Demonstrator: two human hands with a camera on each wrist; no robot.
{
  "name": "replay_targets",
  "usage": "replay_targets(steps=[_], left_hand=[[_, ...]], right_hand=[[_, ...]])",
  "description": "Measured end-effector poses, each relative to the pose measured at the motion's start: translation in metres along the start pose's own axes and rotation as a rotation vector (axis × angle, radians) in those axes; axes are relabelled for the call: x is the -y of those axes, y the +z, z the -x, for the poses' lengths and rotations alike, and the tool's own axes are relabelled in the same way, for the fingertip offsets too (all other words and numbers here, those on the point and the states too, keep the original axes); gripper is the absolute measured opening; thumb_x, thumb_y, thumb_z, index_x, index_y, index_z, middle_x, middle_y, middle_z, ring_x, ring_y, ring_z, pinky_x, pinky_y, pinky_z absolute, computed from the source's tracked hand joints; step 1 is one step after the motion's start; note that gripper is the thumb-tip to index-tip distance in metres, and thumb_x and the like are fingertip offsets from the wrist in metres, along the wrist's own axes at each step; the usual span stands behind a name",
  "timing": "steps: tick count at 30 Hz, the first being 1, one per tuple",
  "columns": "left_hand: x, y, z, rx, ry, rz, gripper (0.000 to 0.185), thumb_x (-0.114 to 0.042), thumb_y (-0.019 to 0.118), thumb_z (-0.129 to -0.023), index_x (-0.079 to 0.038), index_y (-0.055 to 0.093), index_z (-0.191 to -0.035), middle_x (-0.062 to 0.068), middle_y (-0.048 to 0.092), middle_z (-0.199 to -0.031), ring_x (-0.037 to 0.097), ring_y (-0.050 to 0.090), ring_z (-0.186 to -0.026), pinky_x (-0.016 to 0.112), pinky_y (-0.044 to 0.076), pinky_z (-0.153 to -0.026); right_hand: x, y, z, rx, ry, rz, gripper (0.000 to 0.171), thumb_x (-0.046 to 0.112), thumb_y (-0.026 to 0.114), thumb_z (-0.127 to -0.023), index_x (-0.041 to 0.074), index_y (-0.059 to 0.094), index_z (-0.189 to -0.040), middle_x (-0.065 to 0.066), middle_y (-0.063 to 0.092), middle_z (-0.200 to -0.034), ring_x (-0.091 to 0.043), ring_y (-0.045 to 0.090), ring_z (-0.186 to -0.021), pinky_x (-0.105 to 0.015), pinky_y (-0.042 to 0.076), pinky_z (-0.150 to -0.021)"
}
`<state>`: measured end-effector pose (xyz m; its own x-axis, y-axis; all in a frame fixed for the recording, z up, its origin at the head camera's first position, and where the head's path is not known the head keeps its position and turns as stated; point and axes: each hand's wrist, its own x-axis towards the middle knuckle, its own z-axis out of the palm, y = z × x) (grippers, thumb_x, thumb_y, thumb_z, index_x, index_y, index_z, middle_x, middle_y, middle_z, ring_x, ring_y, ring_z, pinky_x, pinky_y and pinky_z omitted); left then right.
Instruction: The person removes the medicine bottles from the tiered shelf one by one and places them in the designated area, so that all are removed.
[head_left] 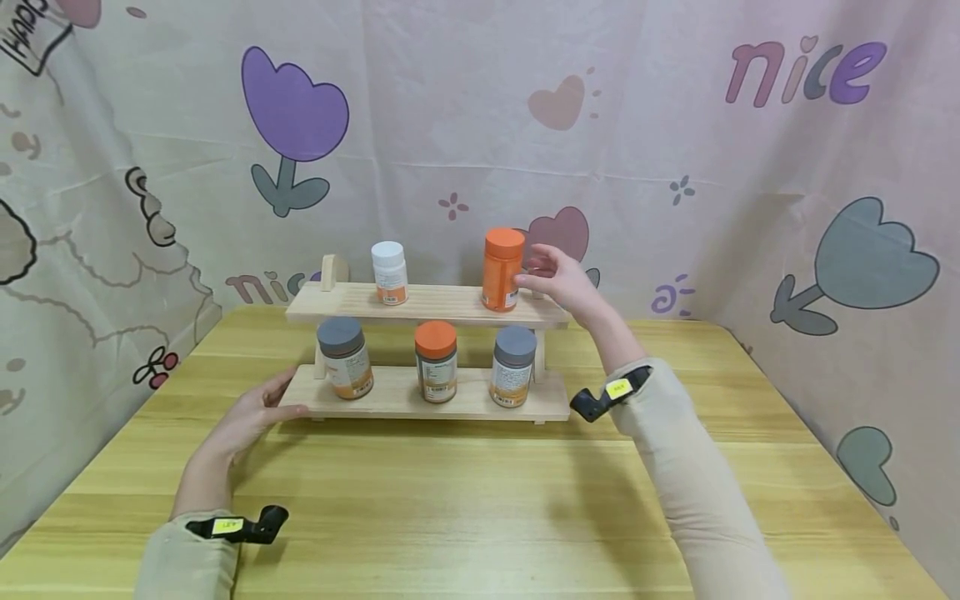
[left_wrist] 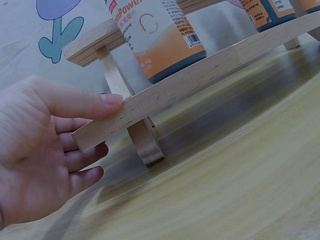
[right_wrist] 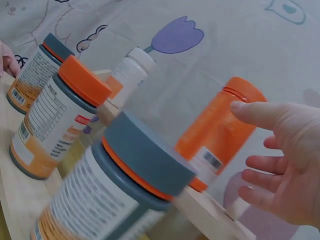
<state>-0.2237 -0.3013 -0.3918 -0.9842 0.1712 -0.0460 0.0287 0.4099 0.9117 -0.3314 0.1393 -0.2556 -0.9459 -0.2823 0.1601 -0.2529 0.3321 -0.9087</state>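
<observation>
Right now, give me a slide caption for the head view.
Right hand open beside orange bottle on upper shelf; left hand steadies rack's lower shelf.

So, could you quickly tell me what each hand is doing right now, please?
Left hand: open, thumb touching the left end of the lower shelf.
Right hand: open, fingers spread beside the orange bottle, gripping nothing.
</observation>
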Motion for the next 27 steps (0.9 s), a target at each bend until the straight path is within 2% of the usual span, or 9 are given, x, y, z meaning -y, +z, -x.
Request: replay_targets(steps=[5, 13, 20, 27], left_hand=[[-0.001, 0.001, 0.001, 0.002, 0.003, 0.024, 0.089, -0.022, 0.065, -0.087, 0.003, 0.004, -0.146, 0.024, 0.000, -0.151, 0.044, 0.001, -0.136, 0.058, 0.008, -0.108], [-0.001, 0.001, 0.001, -0.005, -0.016, 0.014, 0.090, -0.023, 0.065, -0.087, 0.003, 0.003, -0.147, 0.024, 0.000, -0.151, 0.044, 0.002, -0.136, 0.059, 0.008, -0.108], [0.000, 0.001, 0.001, -0.005, -0.011, 0.016, 0.089, -0.022, 0.065, -0.087, 0.004, 0.004, -0.146, 0.025, 0.000, -0.151, 0.044, 0.002, -0.136, 0.058, 0.008, -0.108], [0.000, 0.000, 0.001, -0.004, -0.020, 0.017, 0.089, -0.024, 0.065, -0.087, 0.002, 0.004, -0.147, 0.024, 0.001, -0.152, 0.043, 0.002, -0.136, 0.059, 0.008, -0.108]], right_hand=[[0.001, 0.013, -0.010, -0.040, 0.001, 0.003, 0.071, 0.017, 0.070, -0.083, 0.004, 0.032, -0.141, -0.016, 0.050, -0.127, -0.027, 0.047, -0.117, -0.039, 0.042, -0.094], [0.001, 0.023, -0.015, -0.076, -0.012, 0.060, 0.067, 0.015, 0.072, -0.081, 0.003, 0.038, -0.137, -0.015, 0.052, -0.125, -0.028, 0.049, -0.114, -0.039, 0.039, -0.099], [-0.001, 0.027, -0.015, -0.076, -0.044, 0.141, 0.055, 0.018, 0.072, -0.080, 0.002, 0.048, -0.127, -0.013, 0.057, -0.118, -0.026, 0.053, -0.107, -0.037, 0.041, -0.096], [-0.002, 0.028, -0.014, -0.074, -0.053, 0.155, 0.053, 0.021, 0.072, -0.080, 0.003, 0.048, -0.125, -0.011, 0.057, -0.114, -0.024, 0.053, -0.105, -0.036, 0.043, -0.093]])
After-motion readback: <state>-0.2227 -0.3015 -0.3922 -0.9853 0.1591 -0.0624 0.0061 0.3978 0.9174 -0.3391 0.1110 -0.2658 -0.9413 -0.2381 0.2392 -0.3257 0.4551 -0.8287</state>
